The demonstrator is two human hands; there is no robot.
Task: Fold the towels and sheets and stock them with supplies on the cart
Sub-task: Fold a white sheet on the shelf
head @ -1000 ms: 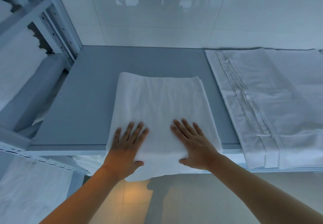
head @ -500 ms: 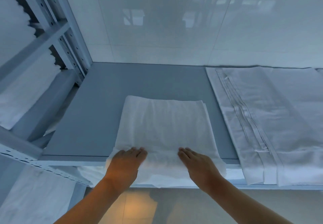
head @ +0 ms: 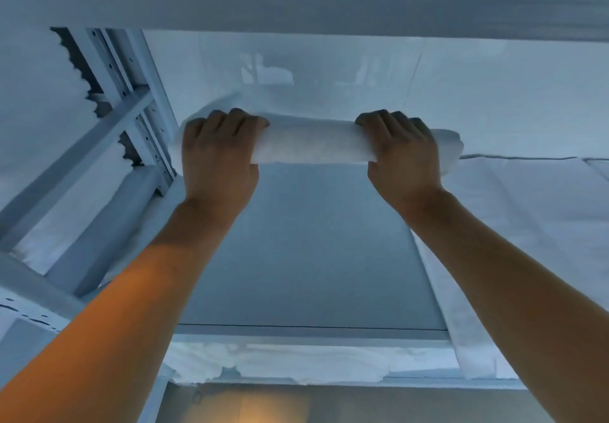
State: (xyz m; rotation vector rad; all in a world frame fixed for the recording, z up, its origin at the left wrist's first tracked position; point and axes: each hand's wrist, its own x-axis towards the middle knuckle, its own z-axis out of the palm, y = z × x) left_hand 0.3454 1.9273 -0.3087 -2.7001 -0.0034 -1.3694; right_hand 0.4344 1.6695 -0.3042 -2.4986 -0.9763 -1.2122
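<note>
Crosswise lay the rolled white towel point(head: 313, 142), its long axis running left to right across the grey shelf point(head: 306, 251), one end past the left hand point(head: 219, 159) and the other past the right hand point(head: 403, 155). Both hands gripped it from the near side, the fingers point(head: 230, 122) curled over the top of the roll and clamped on it, thumbs tucked beneath; the bare middle of the roll showed between the two sets of knuckles. It looked soft and nubby, a plump cylinder slightly flattened under the fingertips, and sat at the back of the shelf against the glossy white tiled wall point(head: 494, 93). Right of the right-hand fingers a flat white sheet point(head: 527, 208) of smoother cloth lay on the shelf. Left of the left-hand fingers stood a perforated metal rack upright point(head: 131, 99). Below the wrists, fluffy white linen point(head: 280, 363) showed under the shelf's front edge.
</note>
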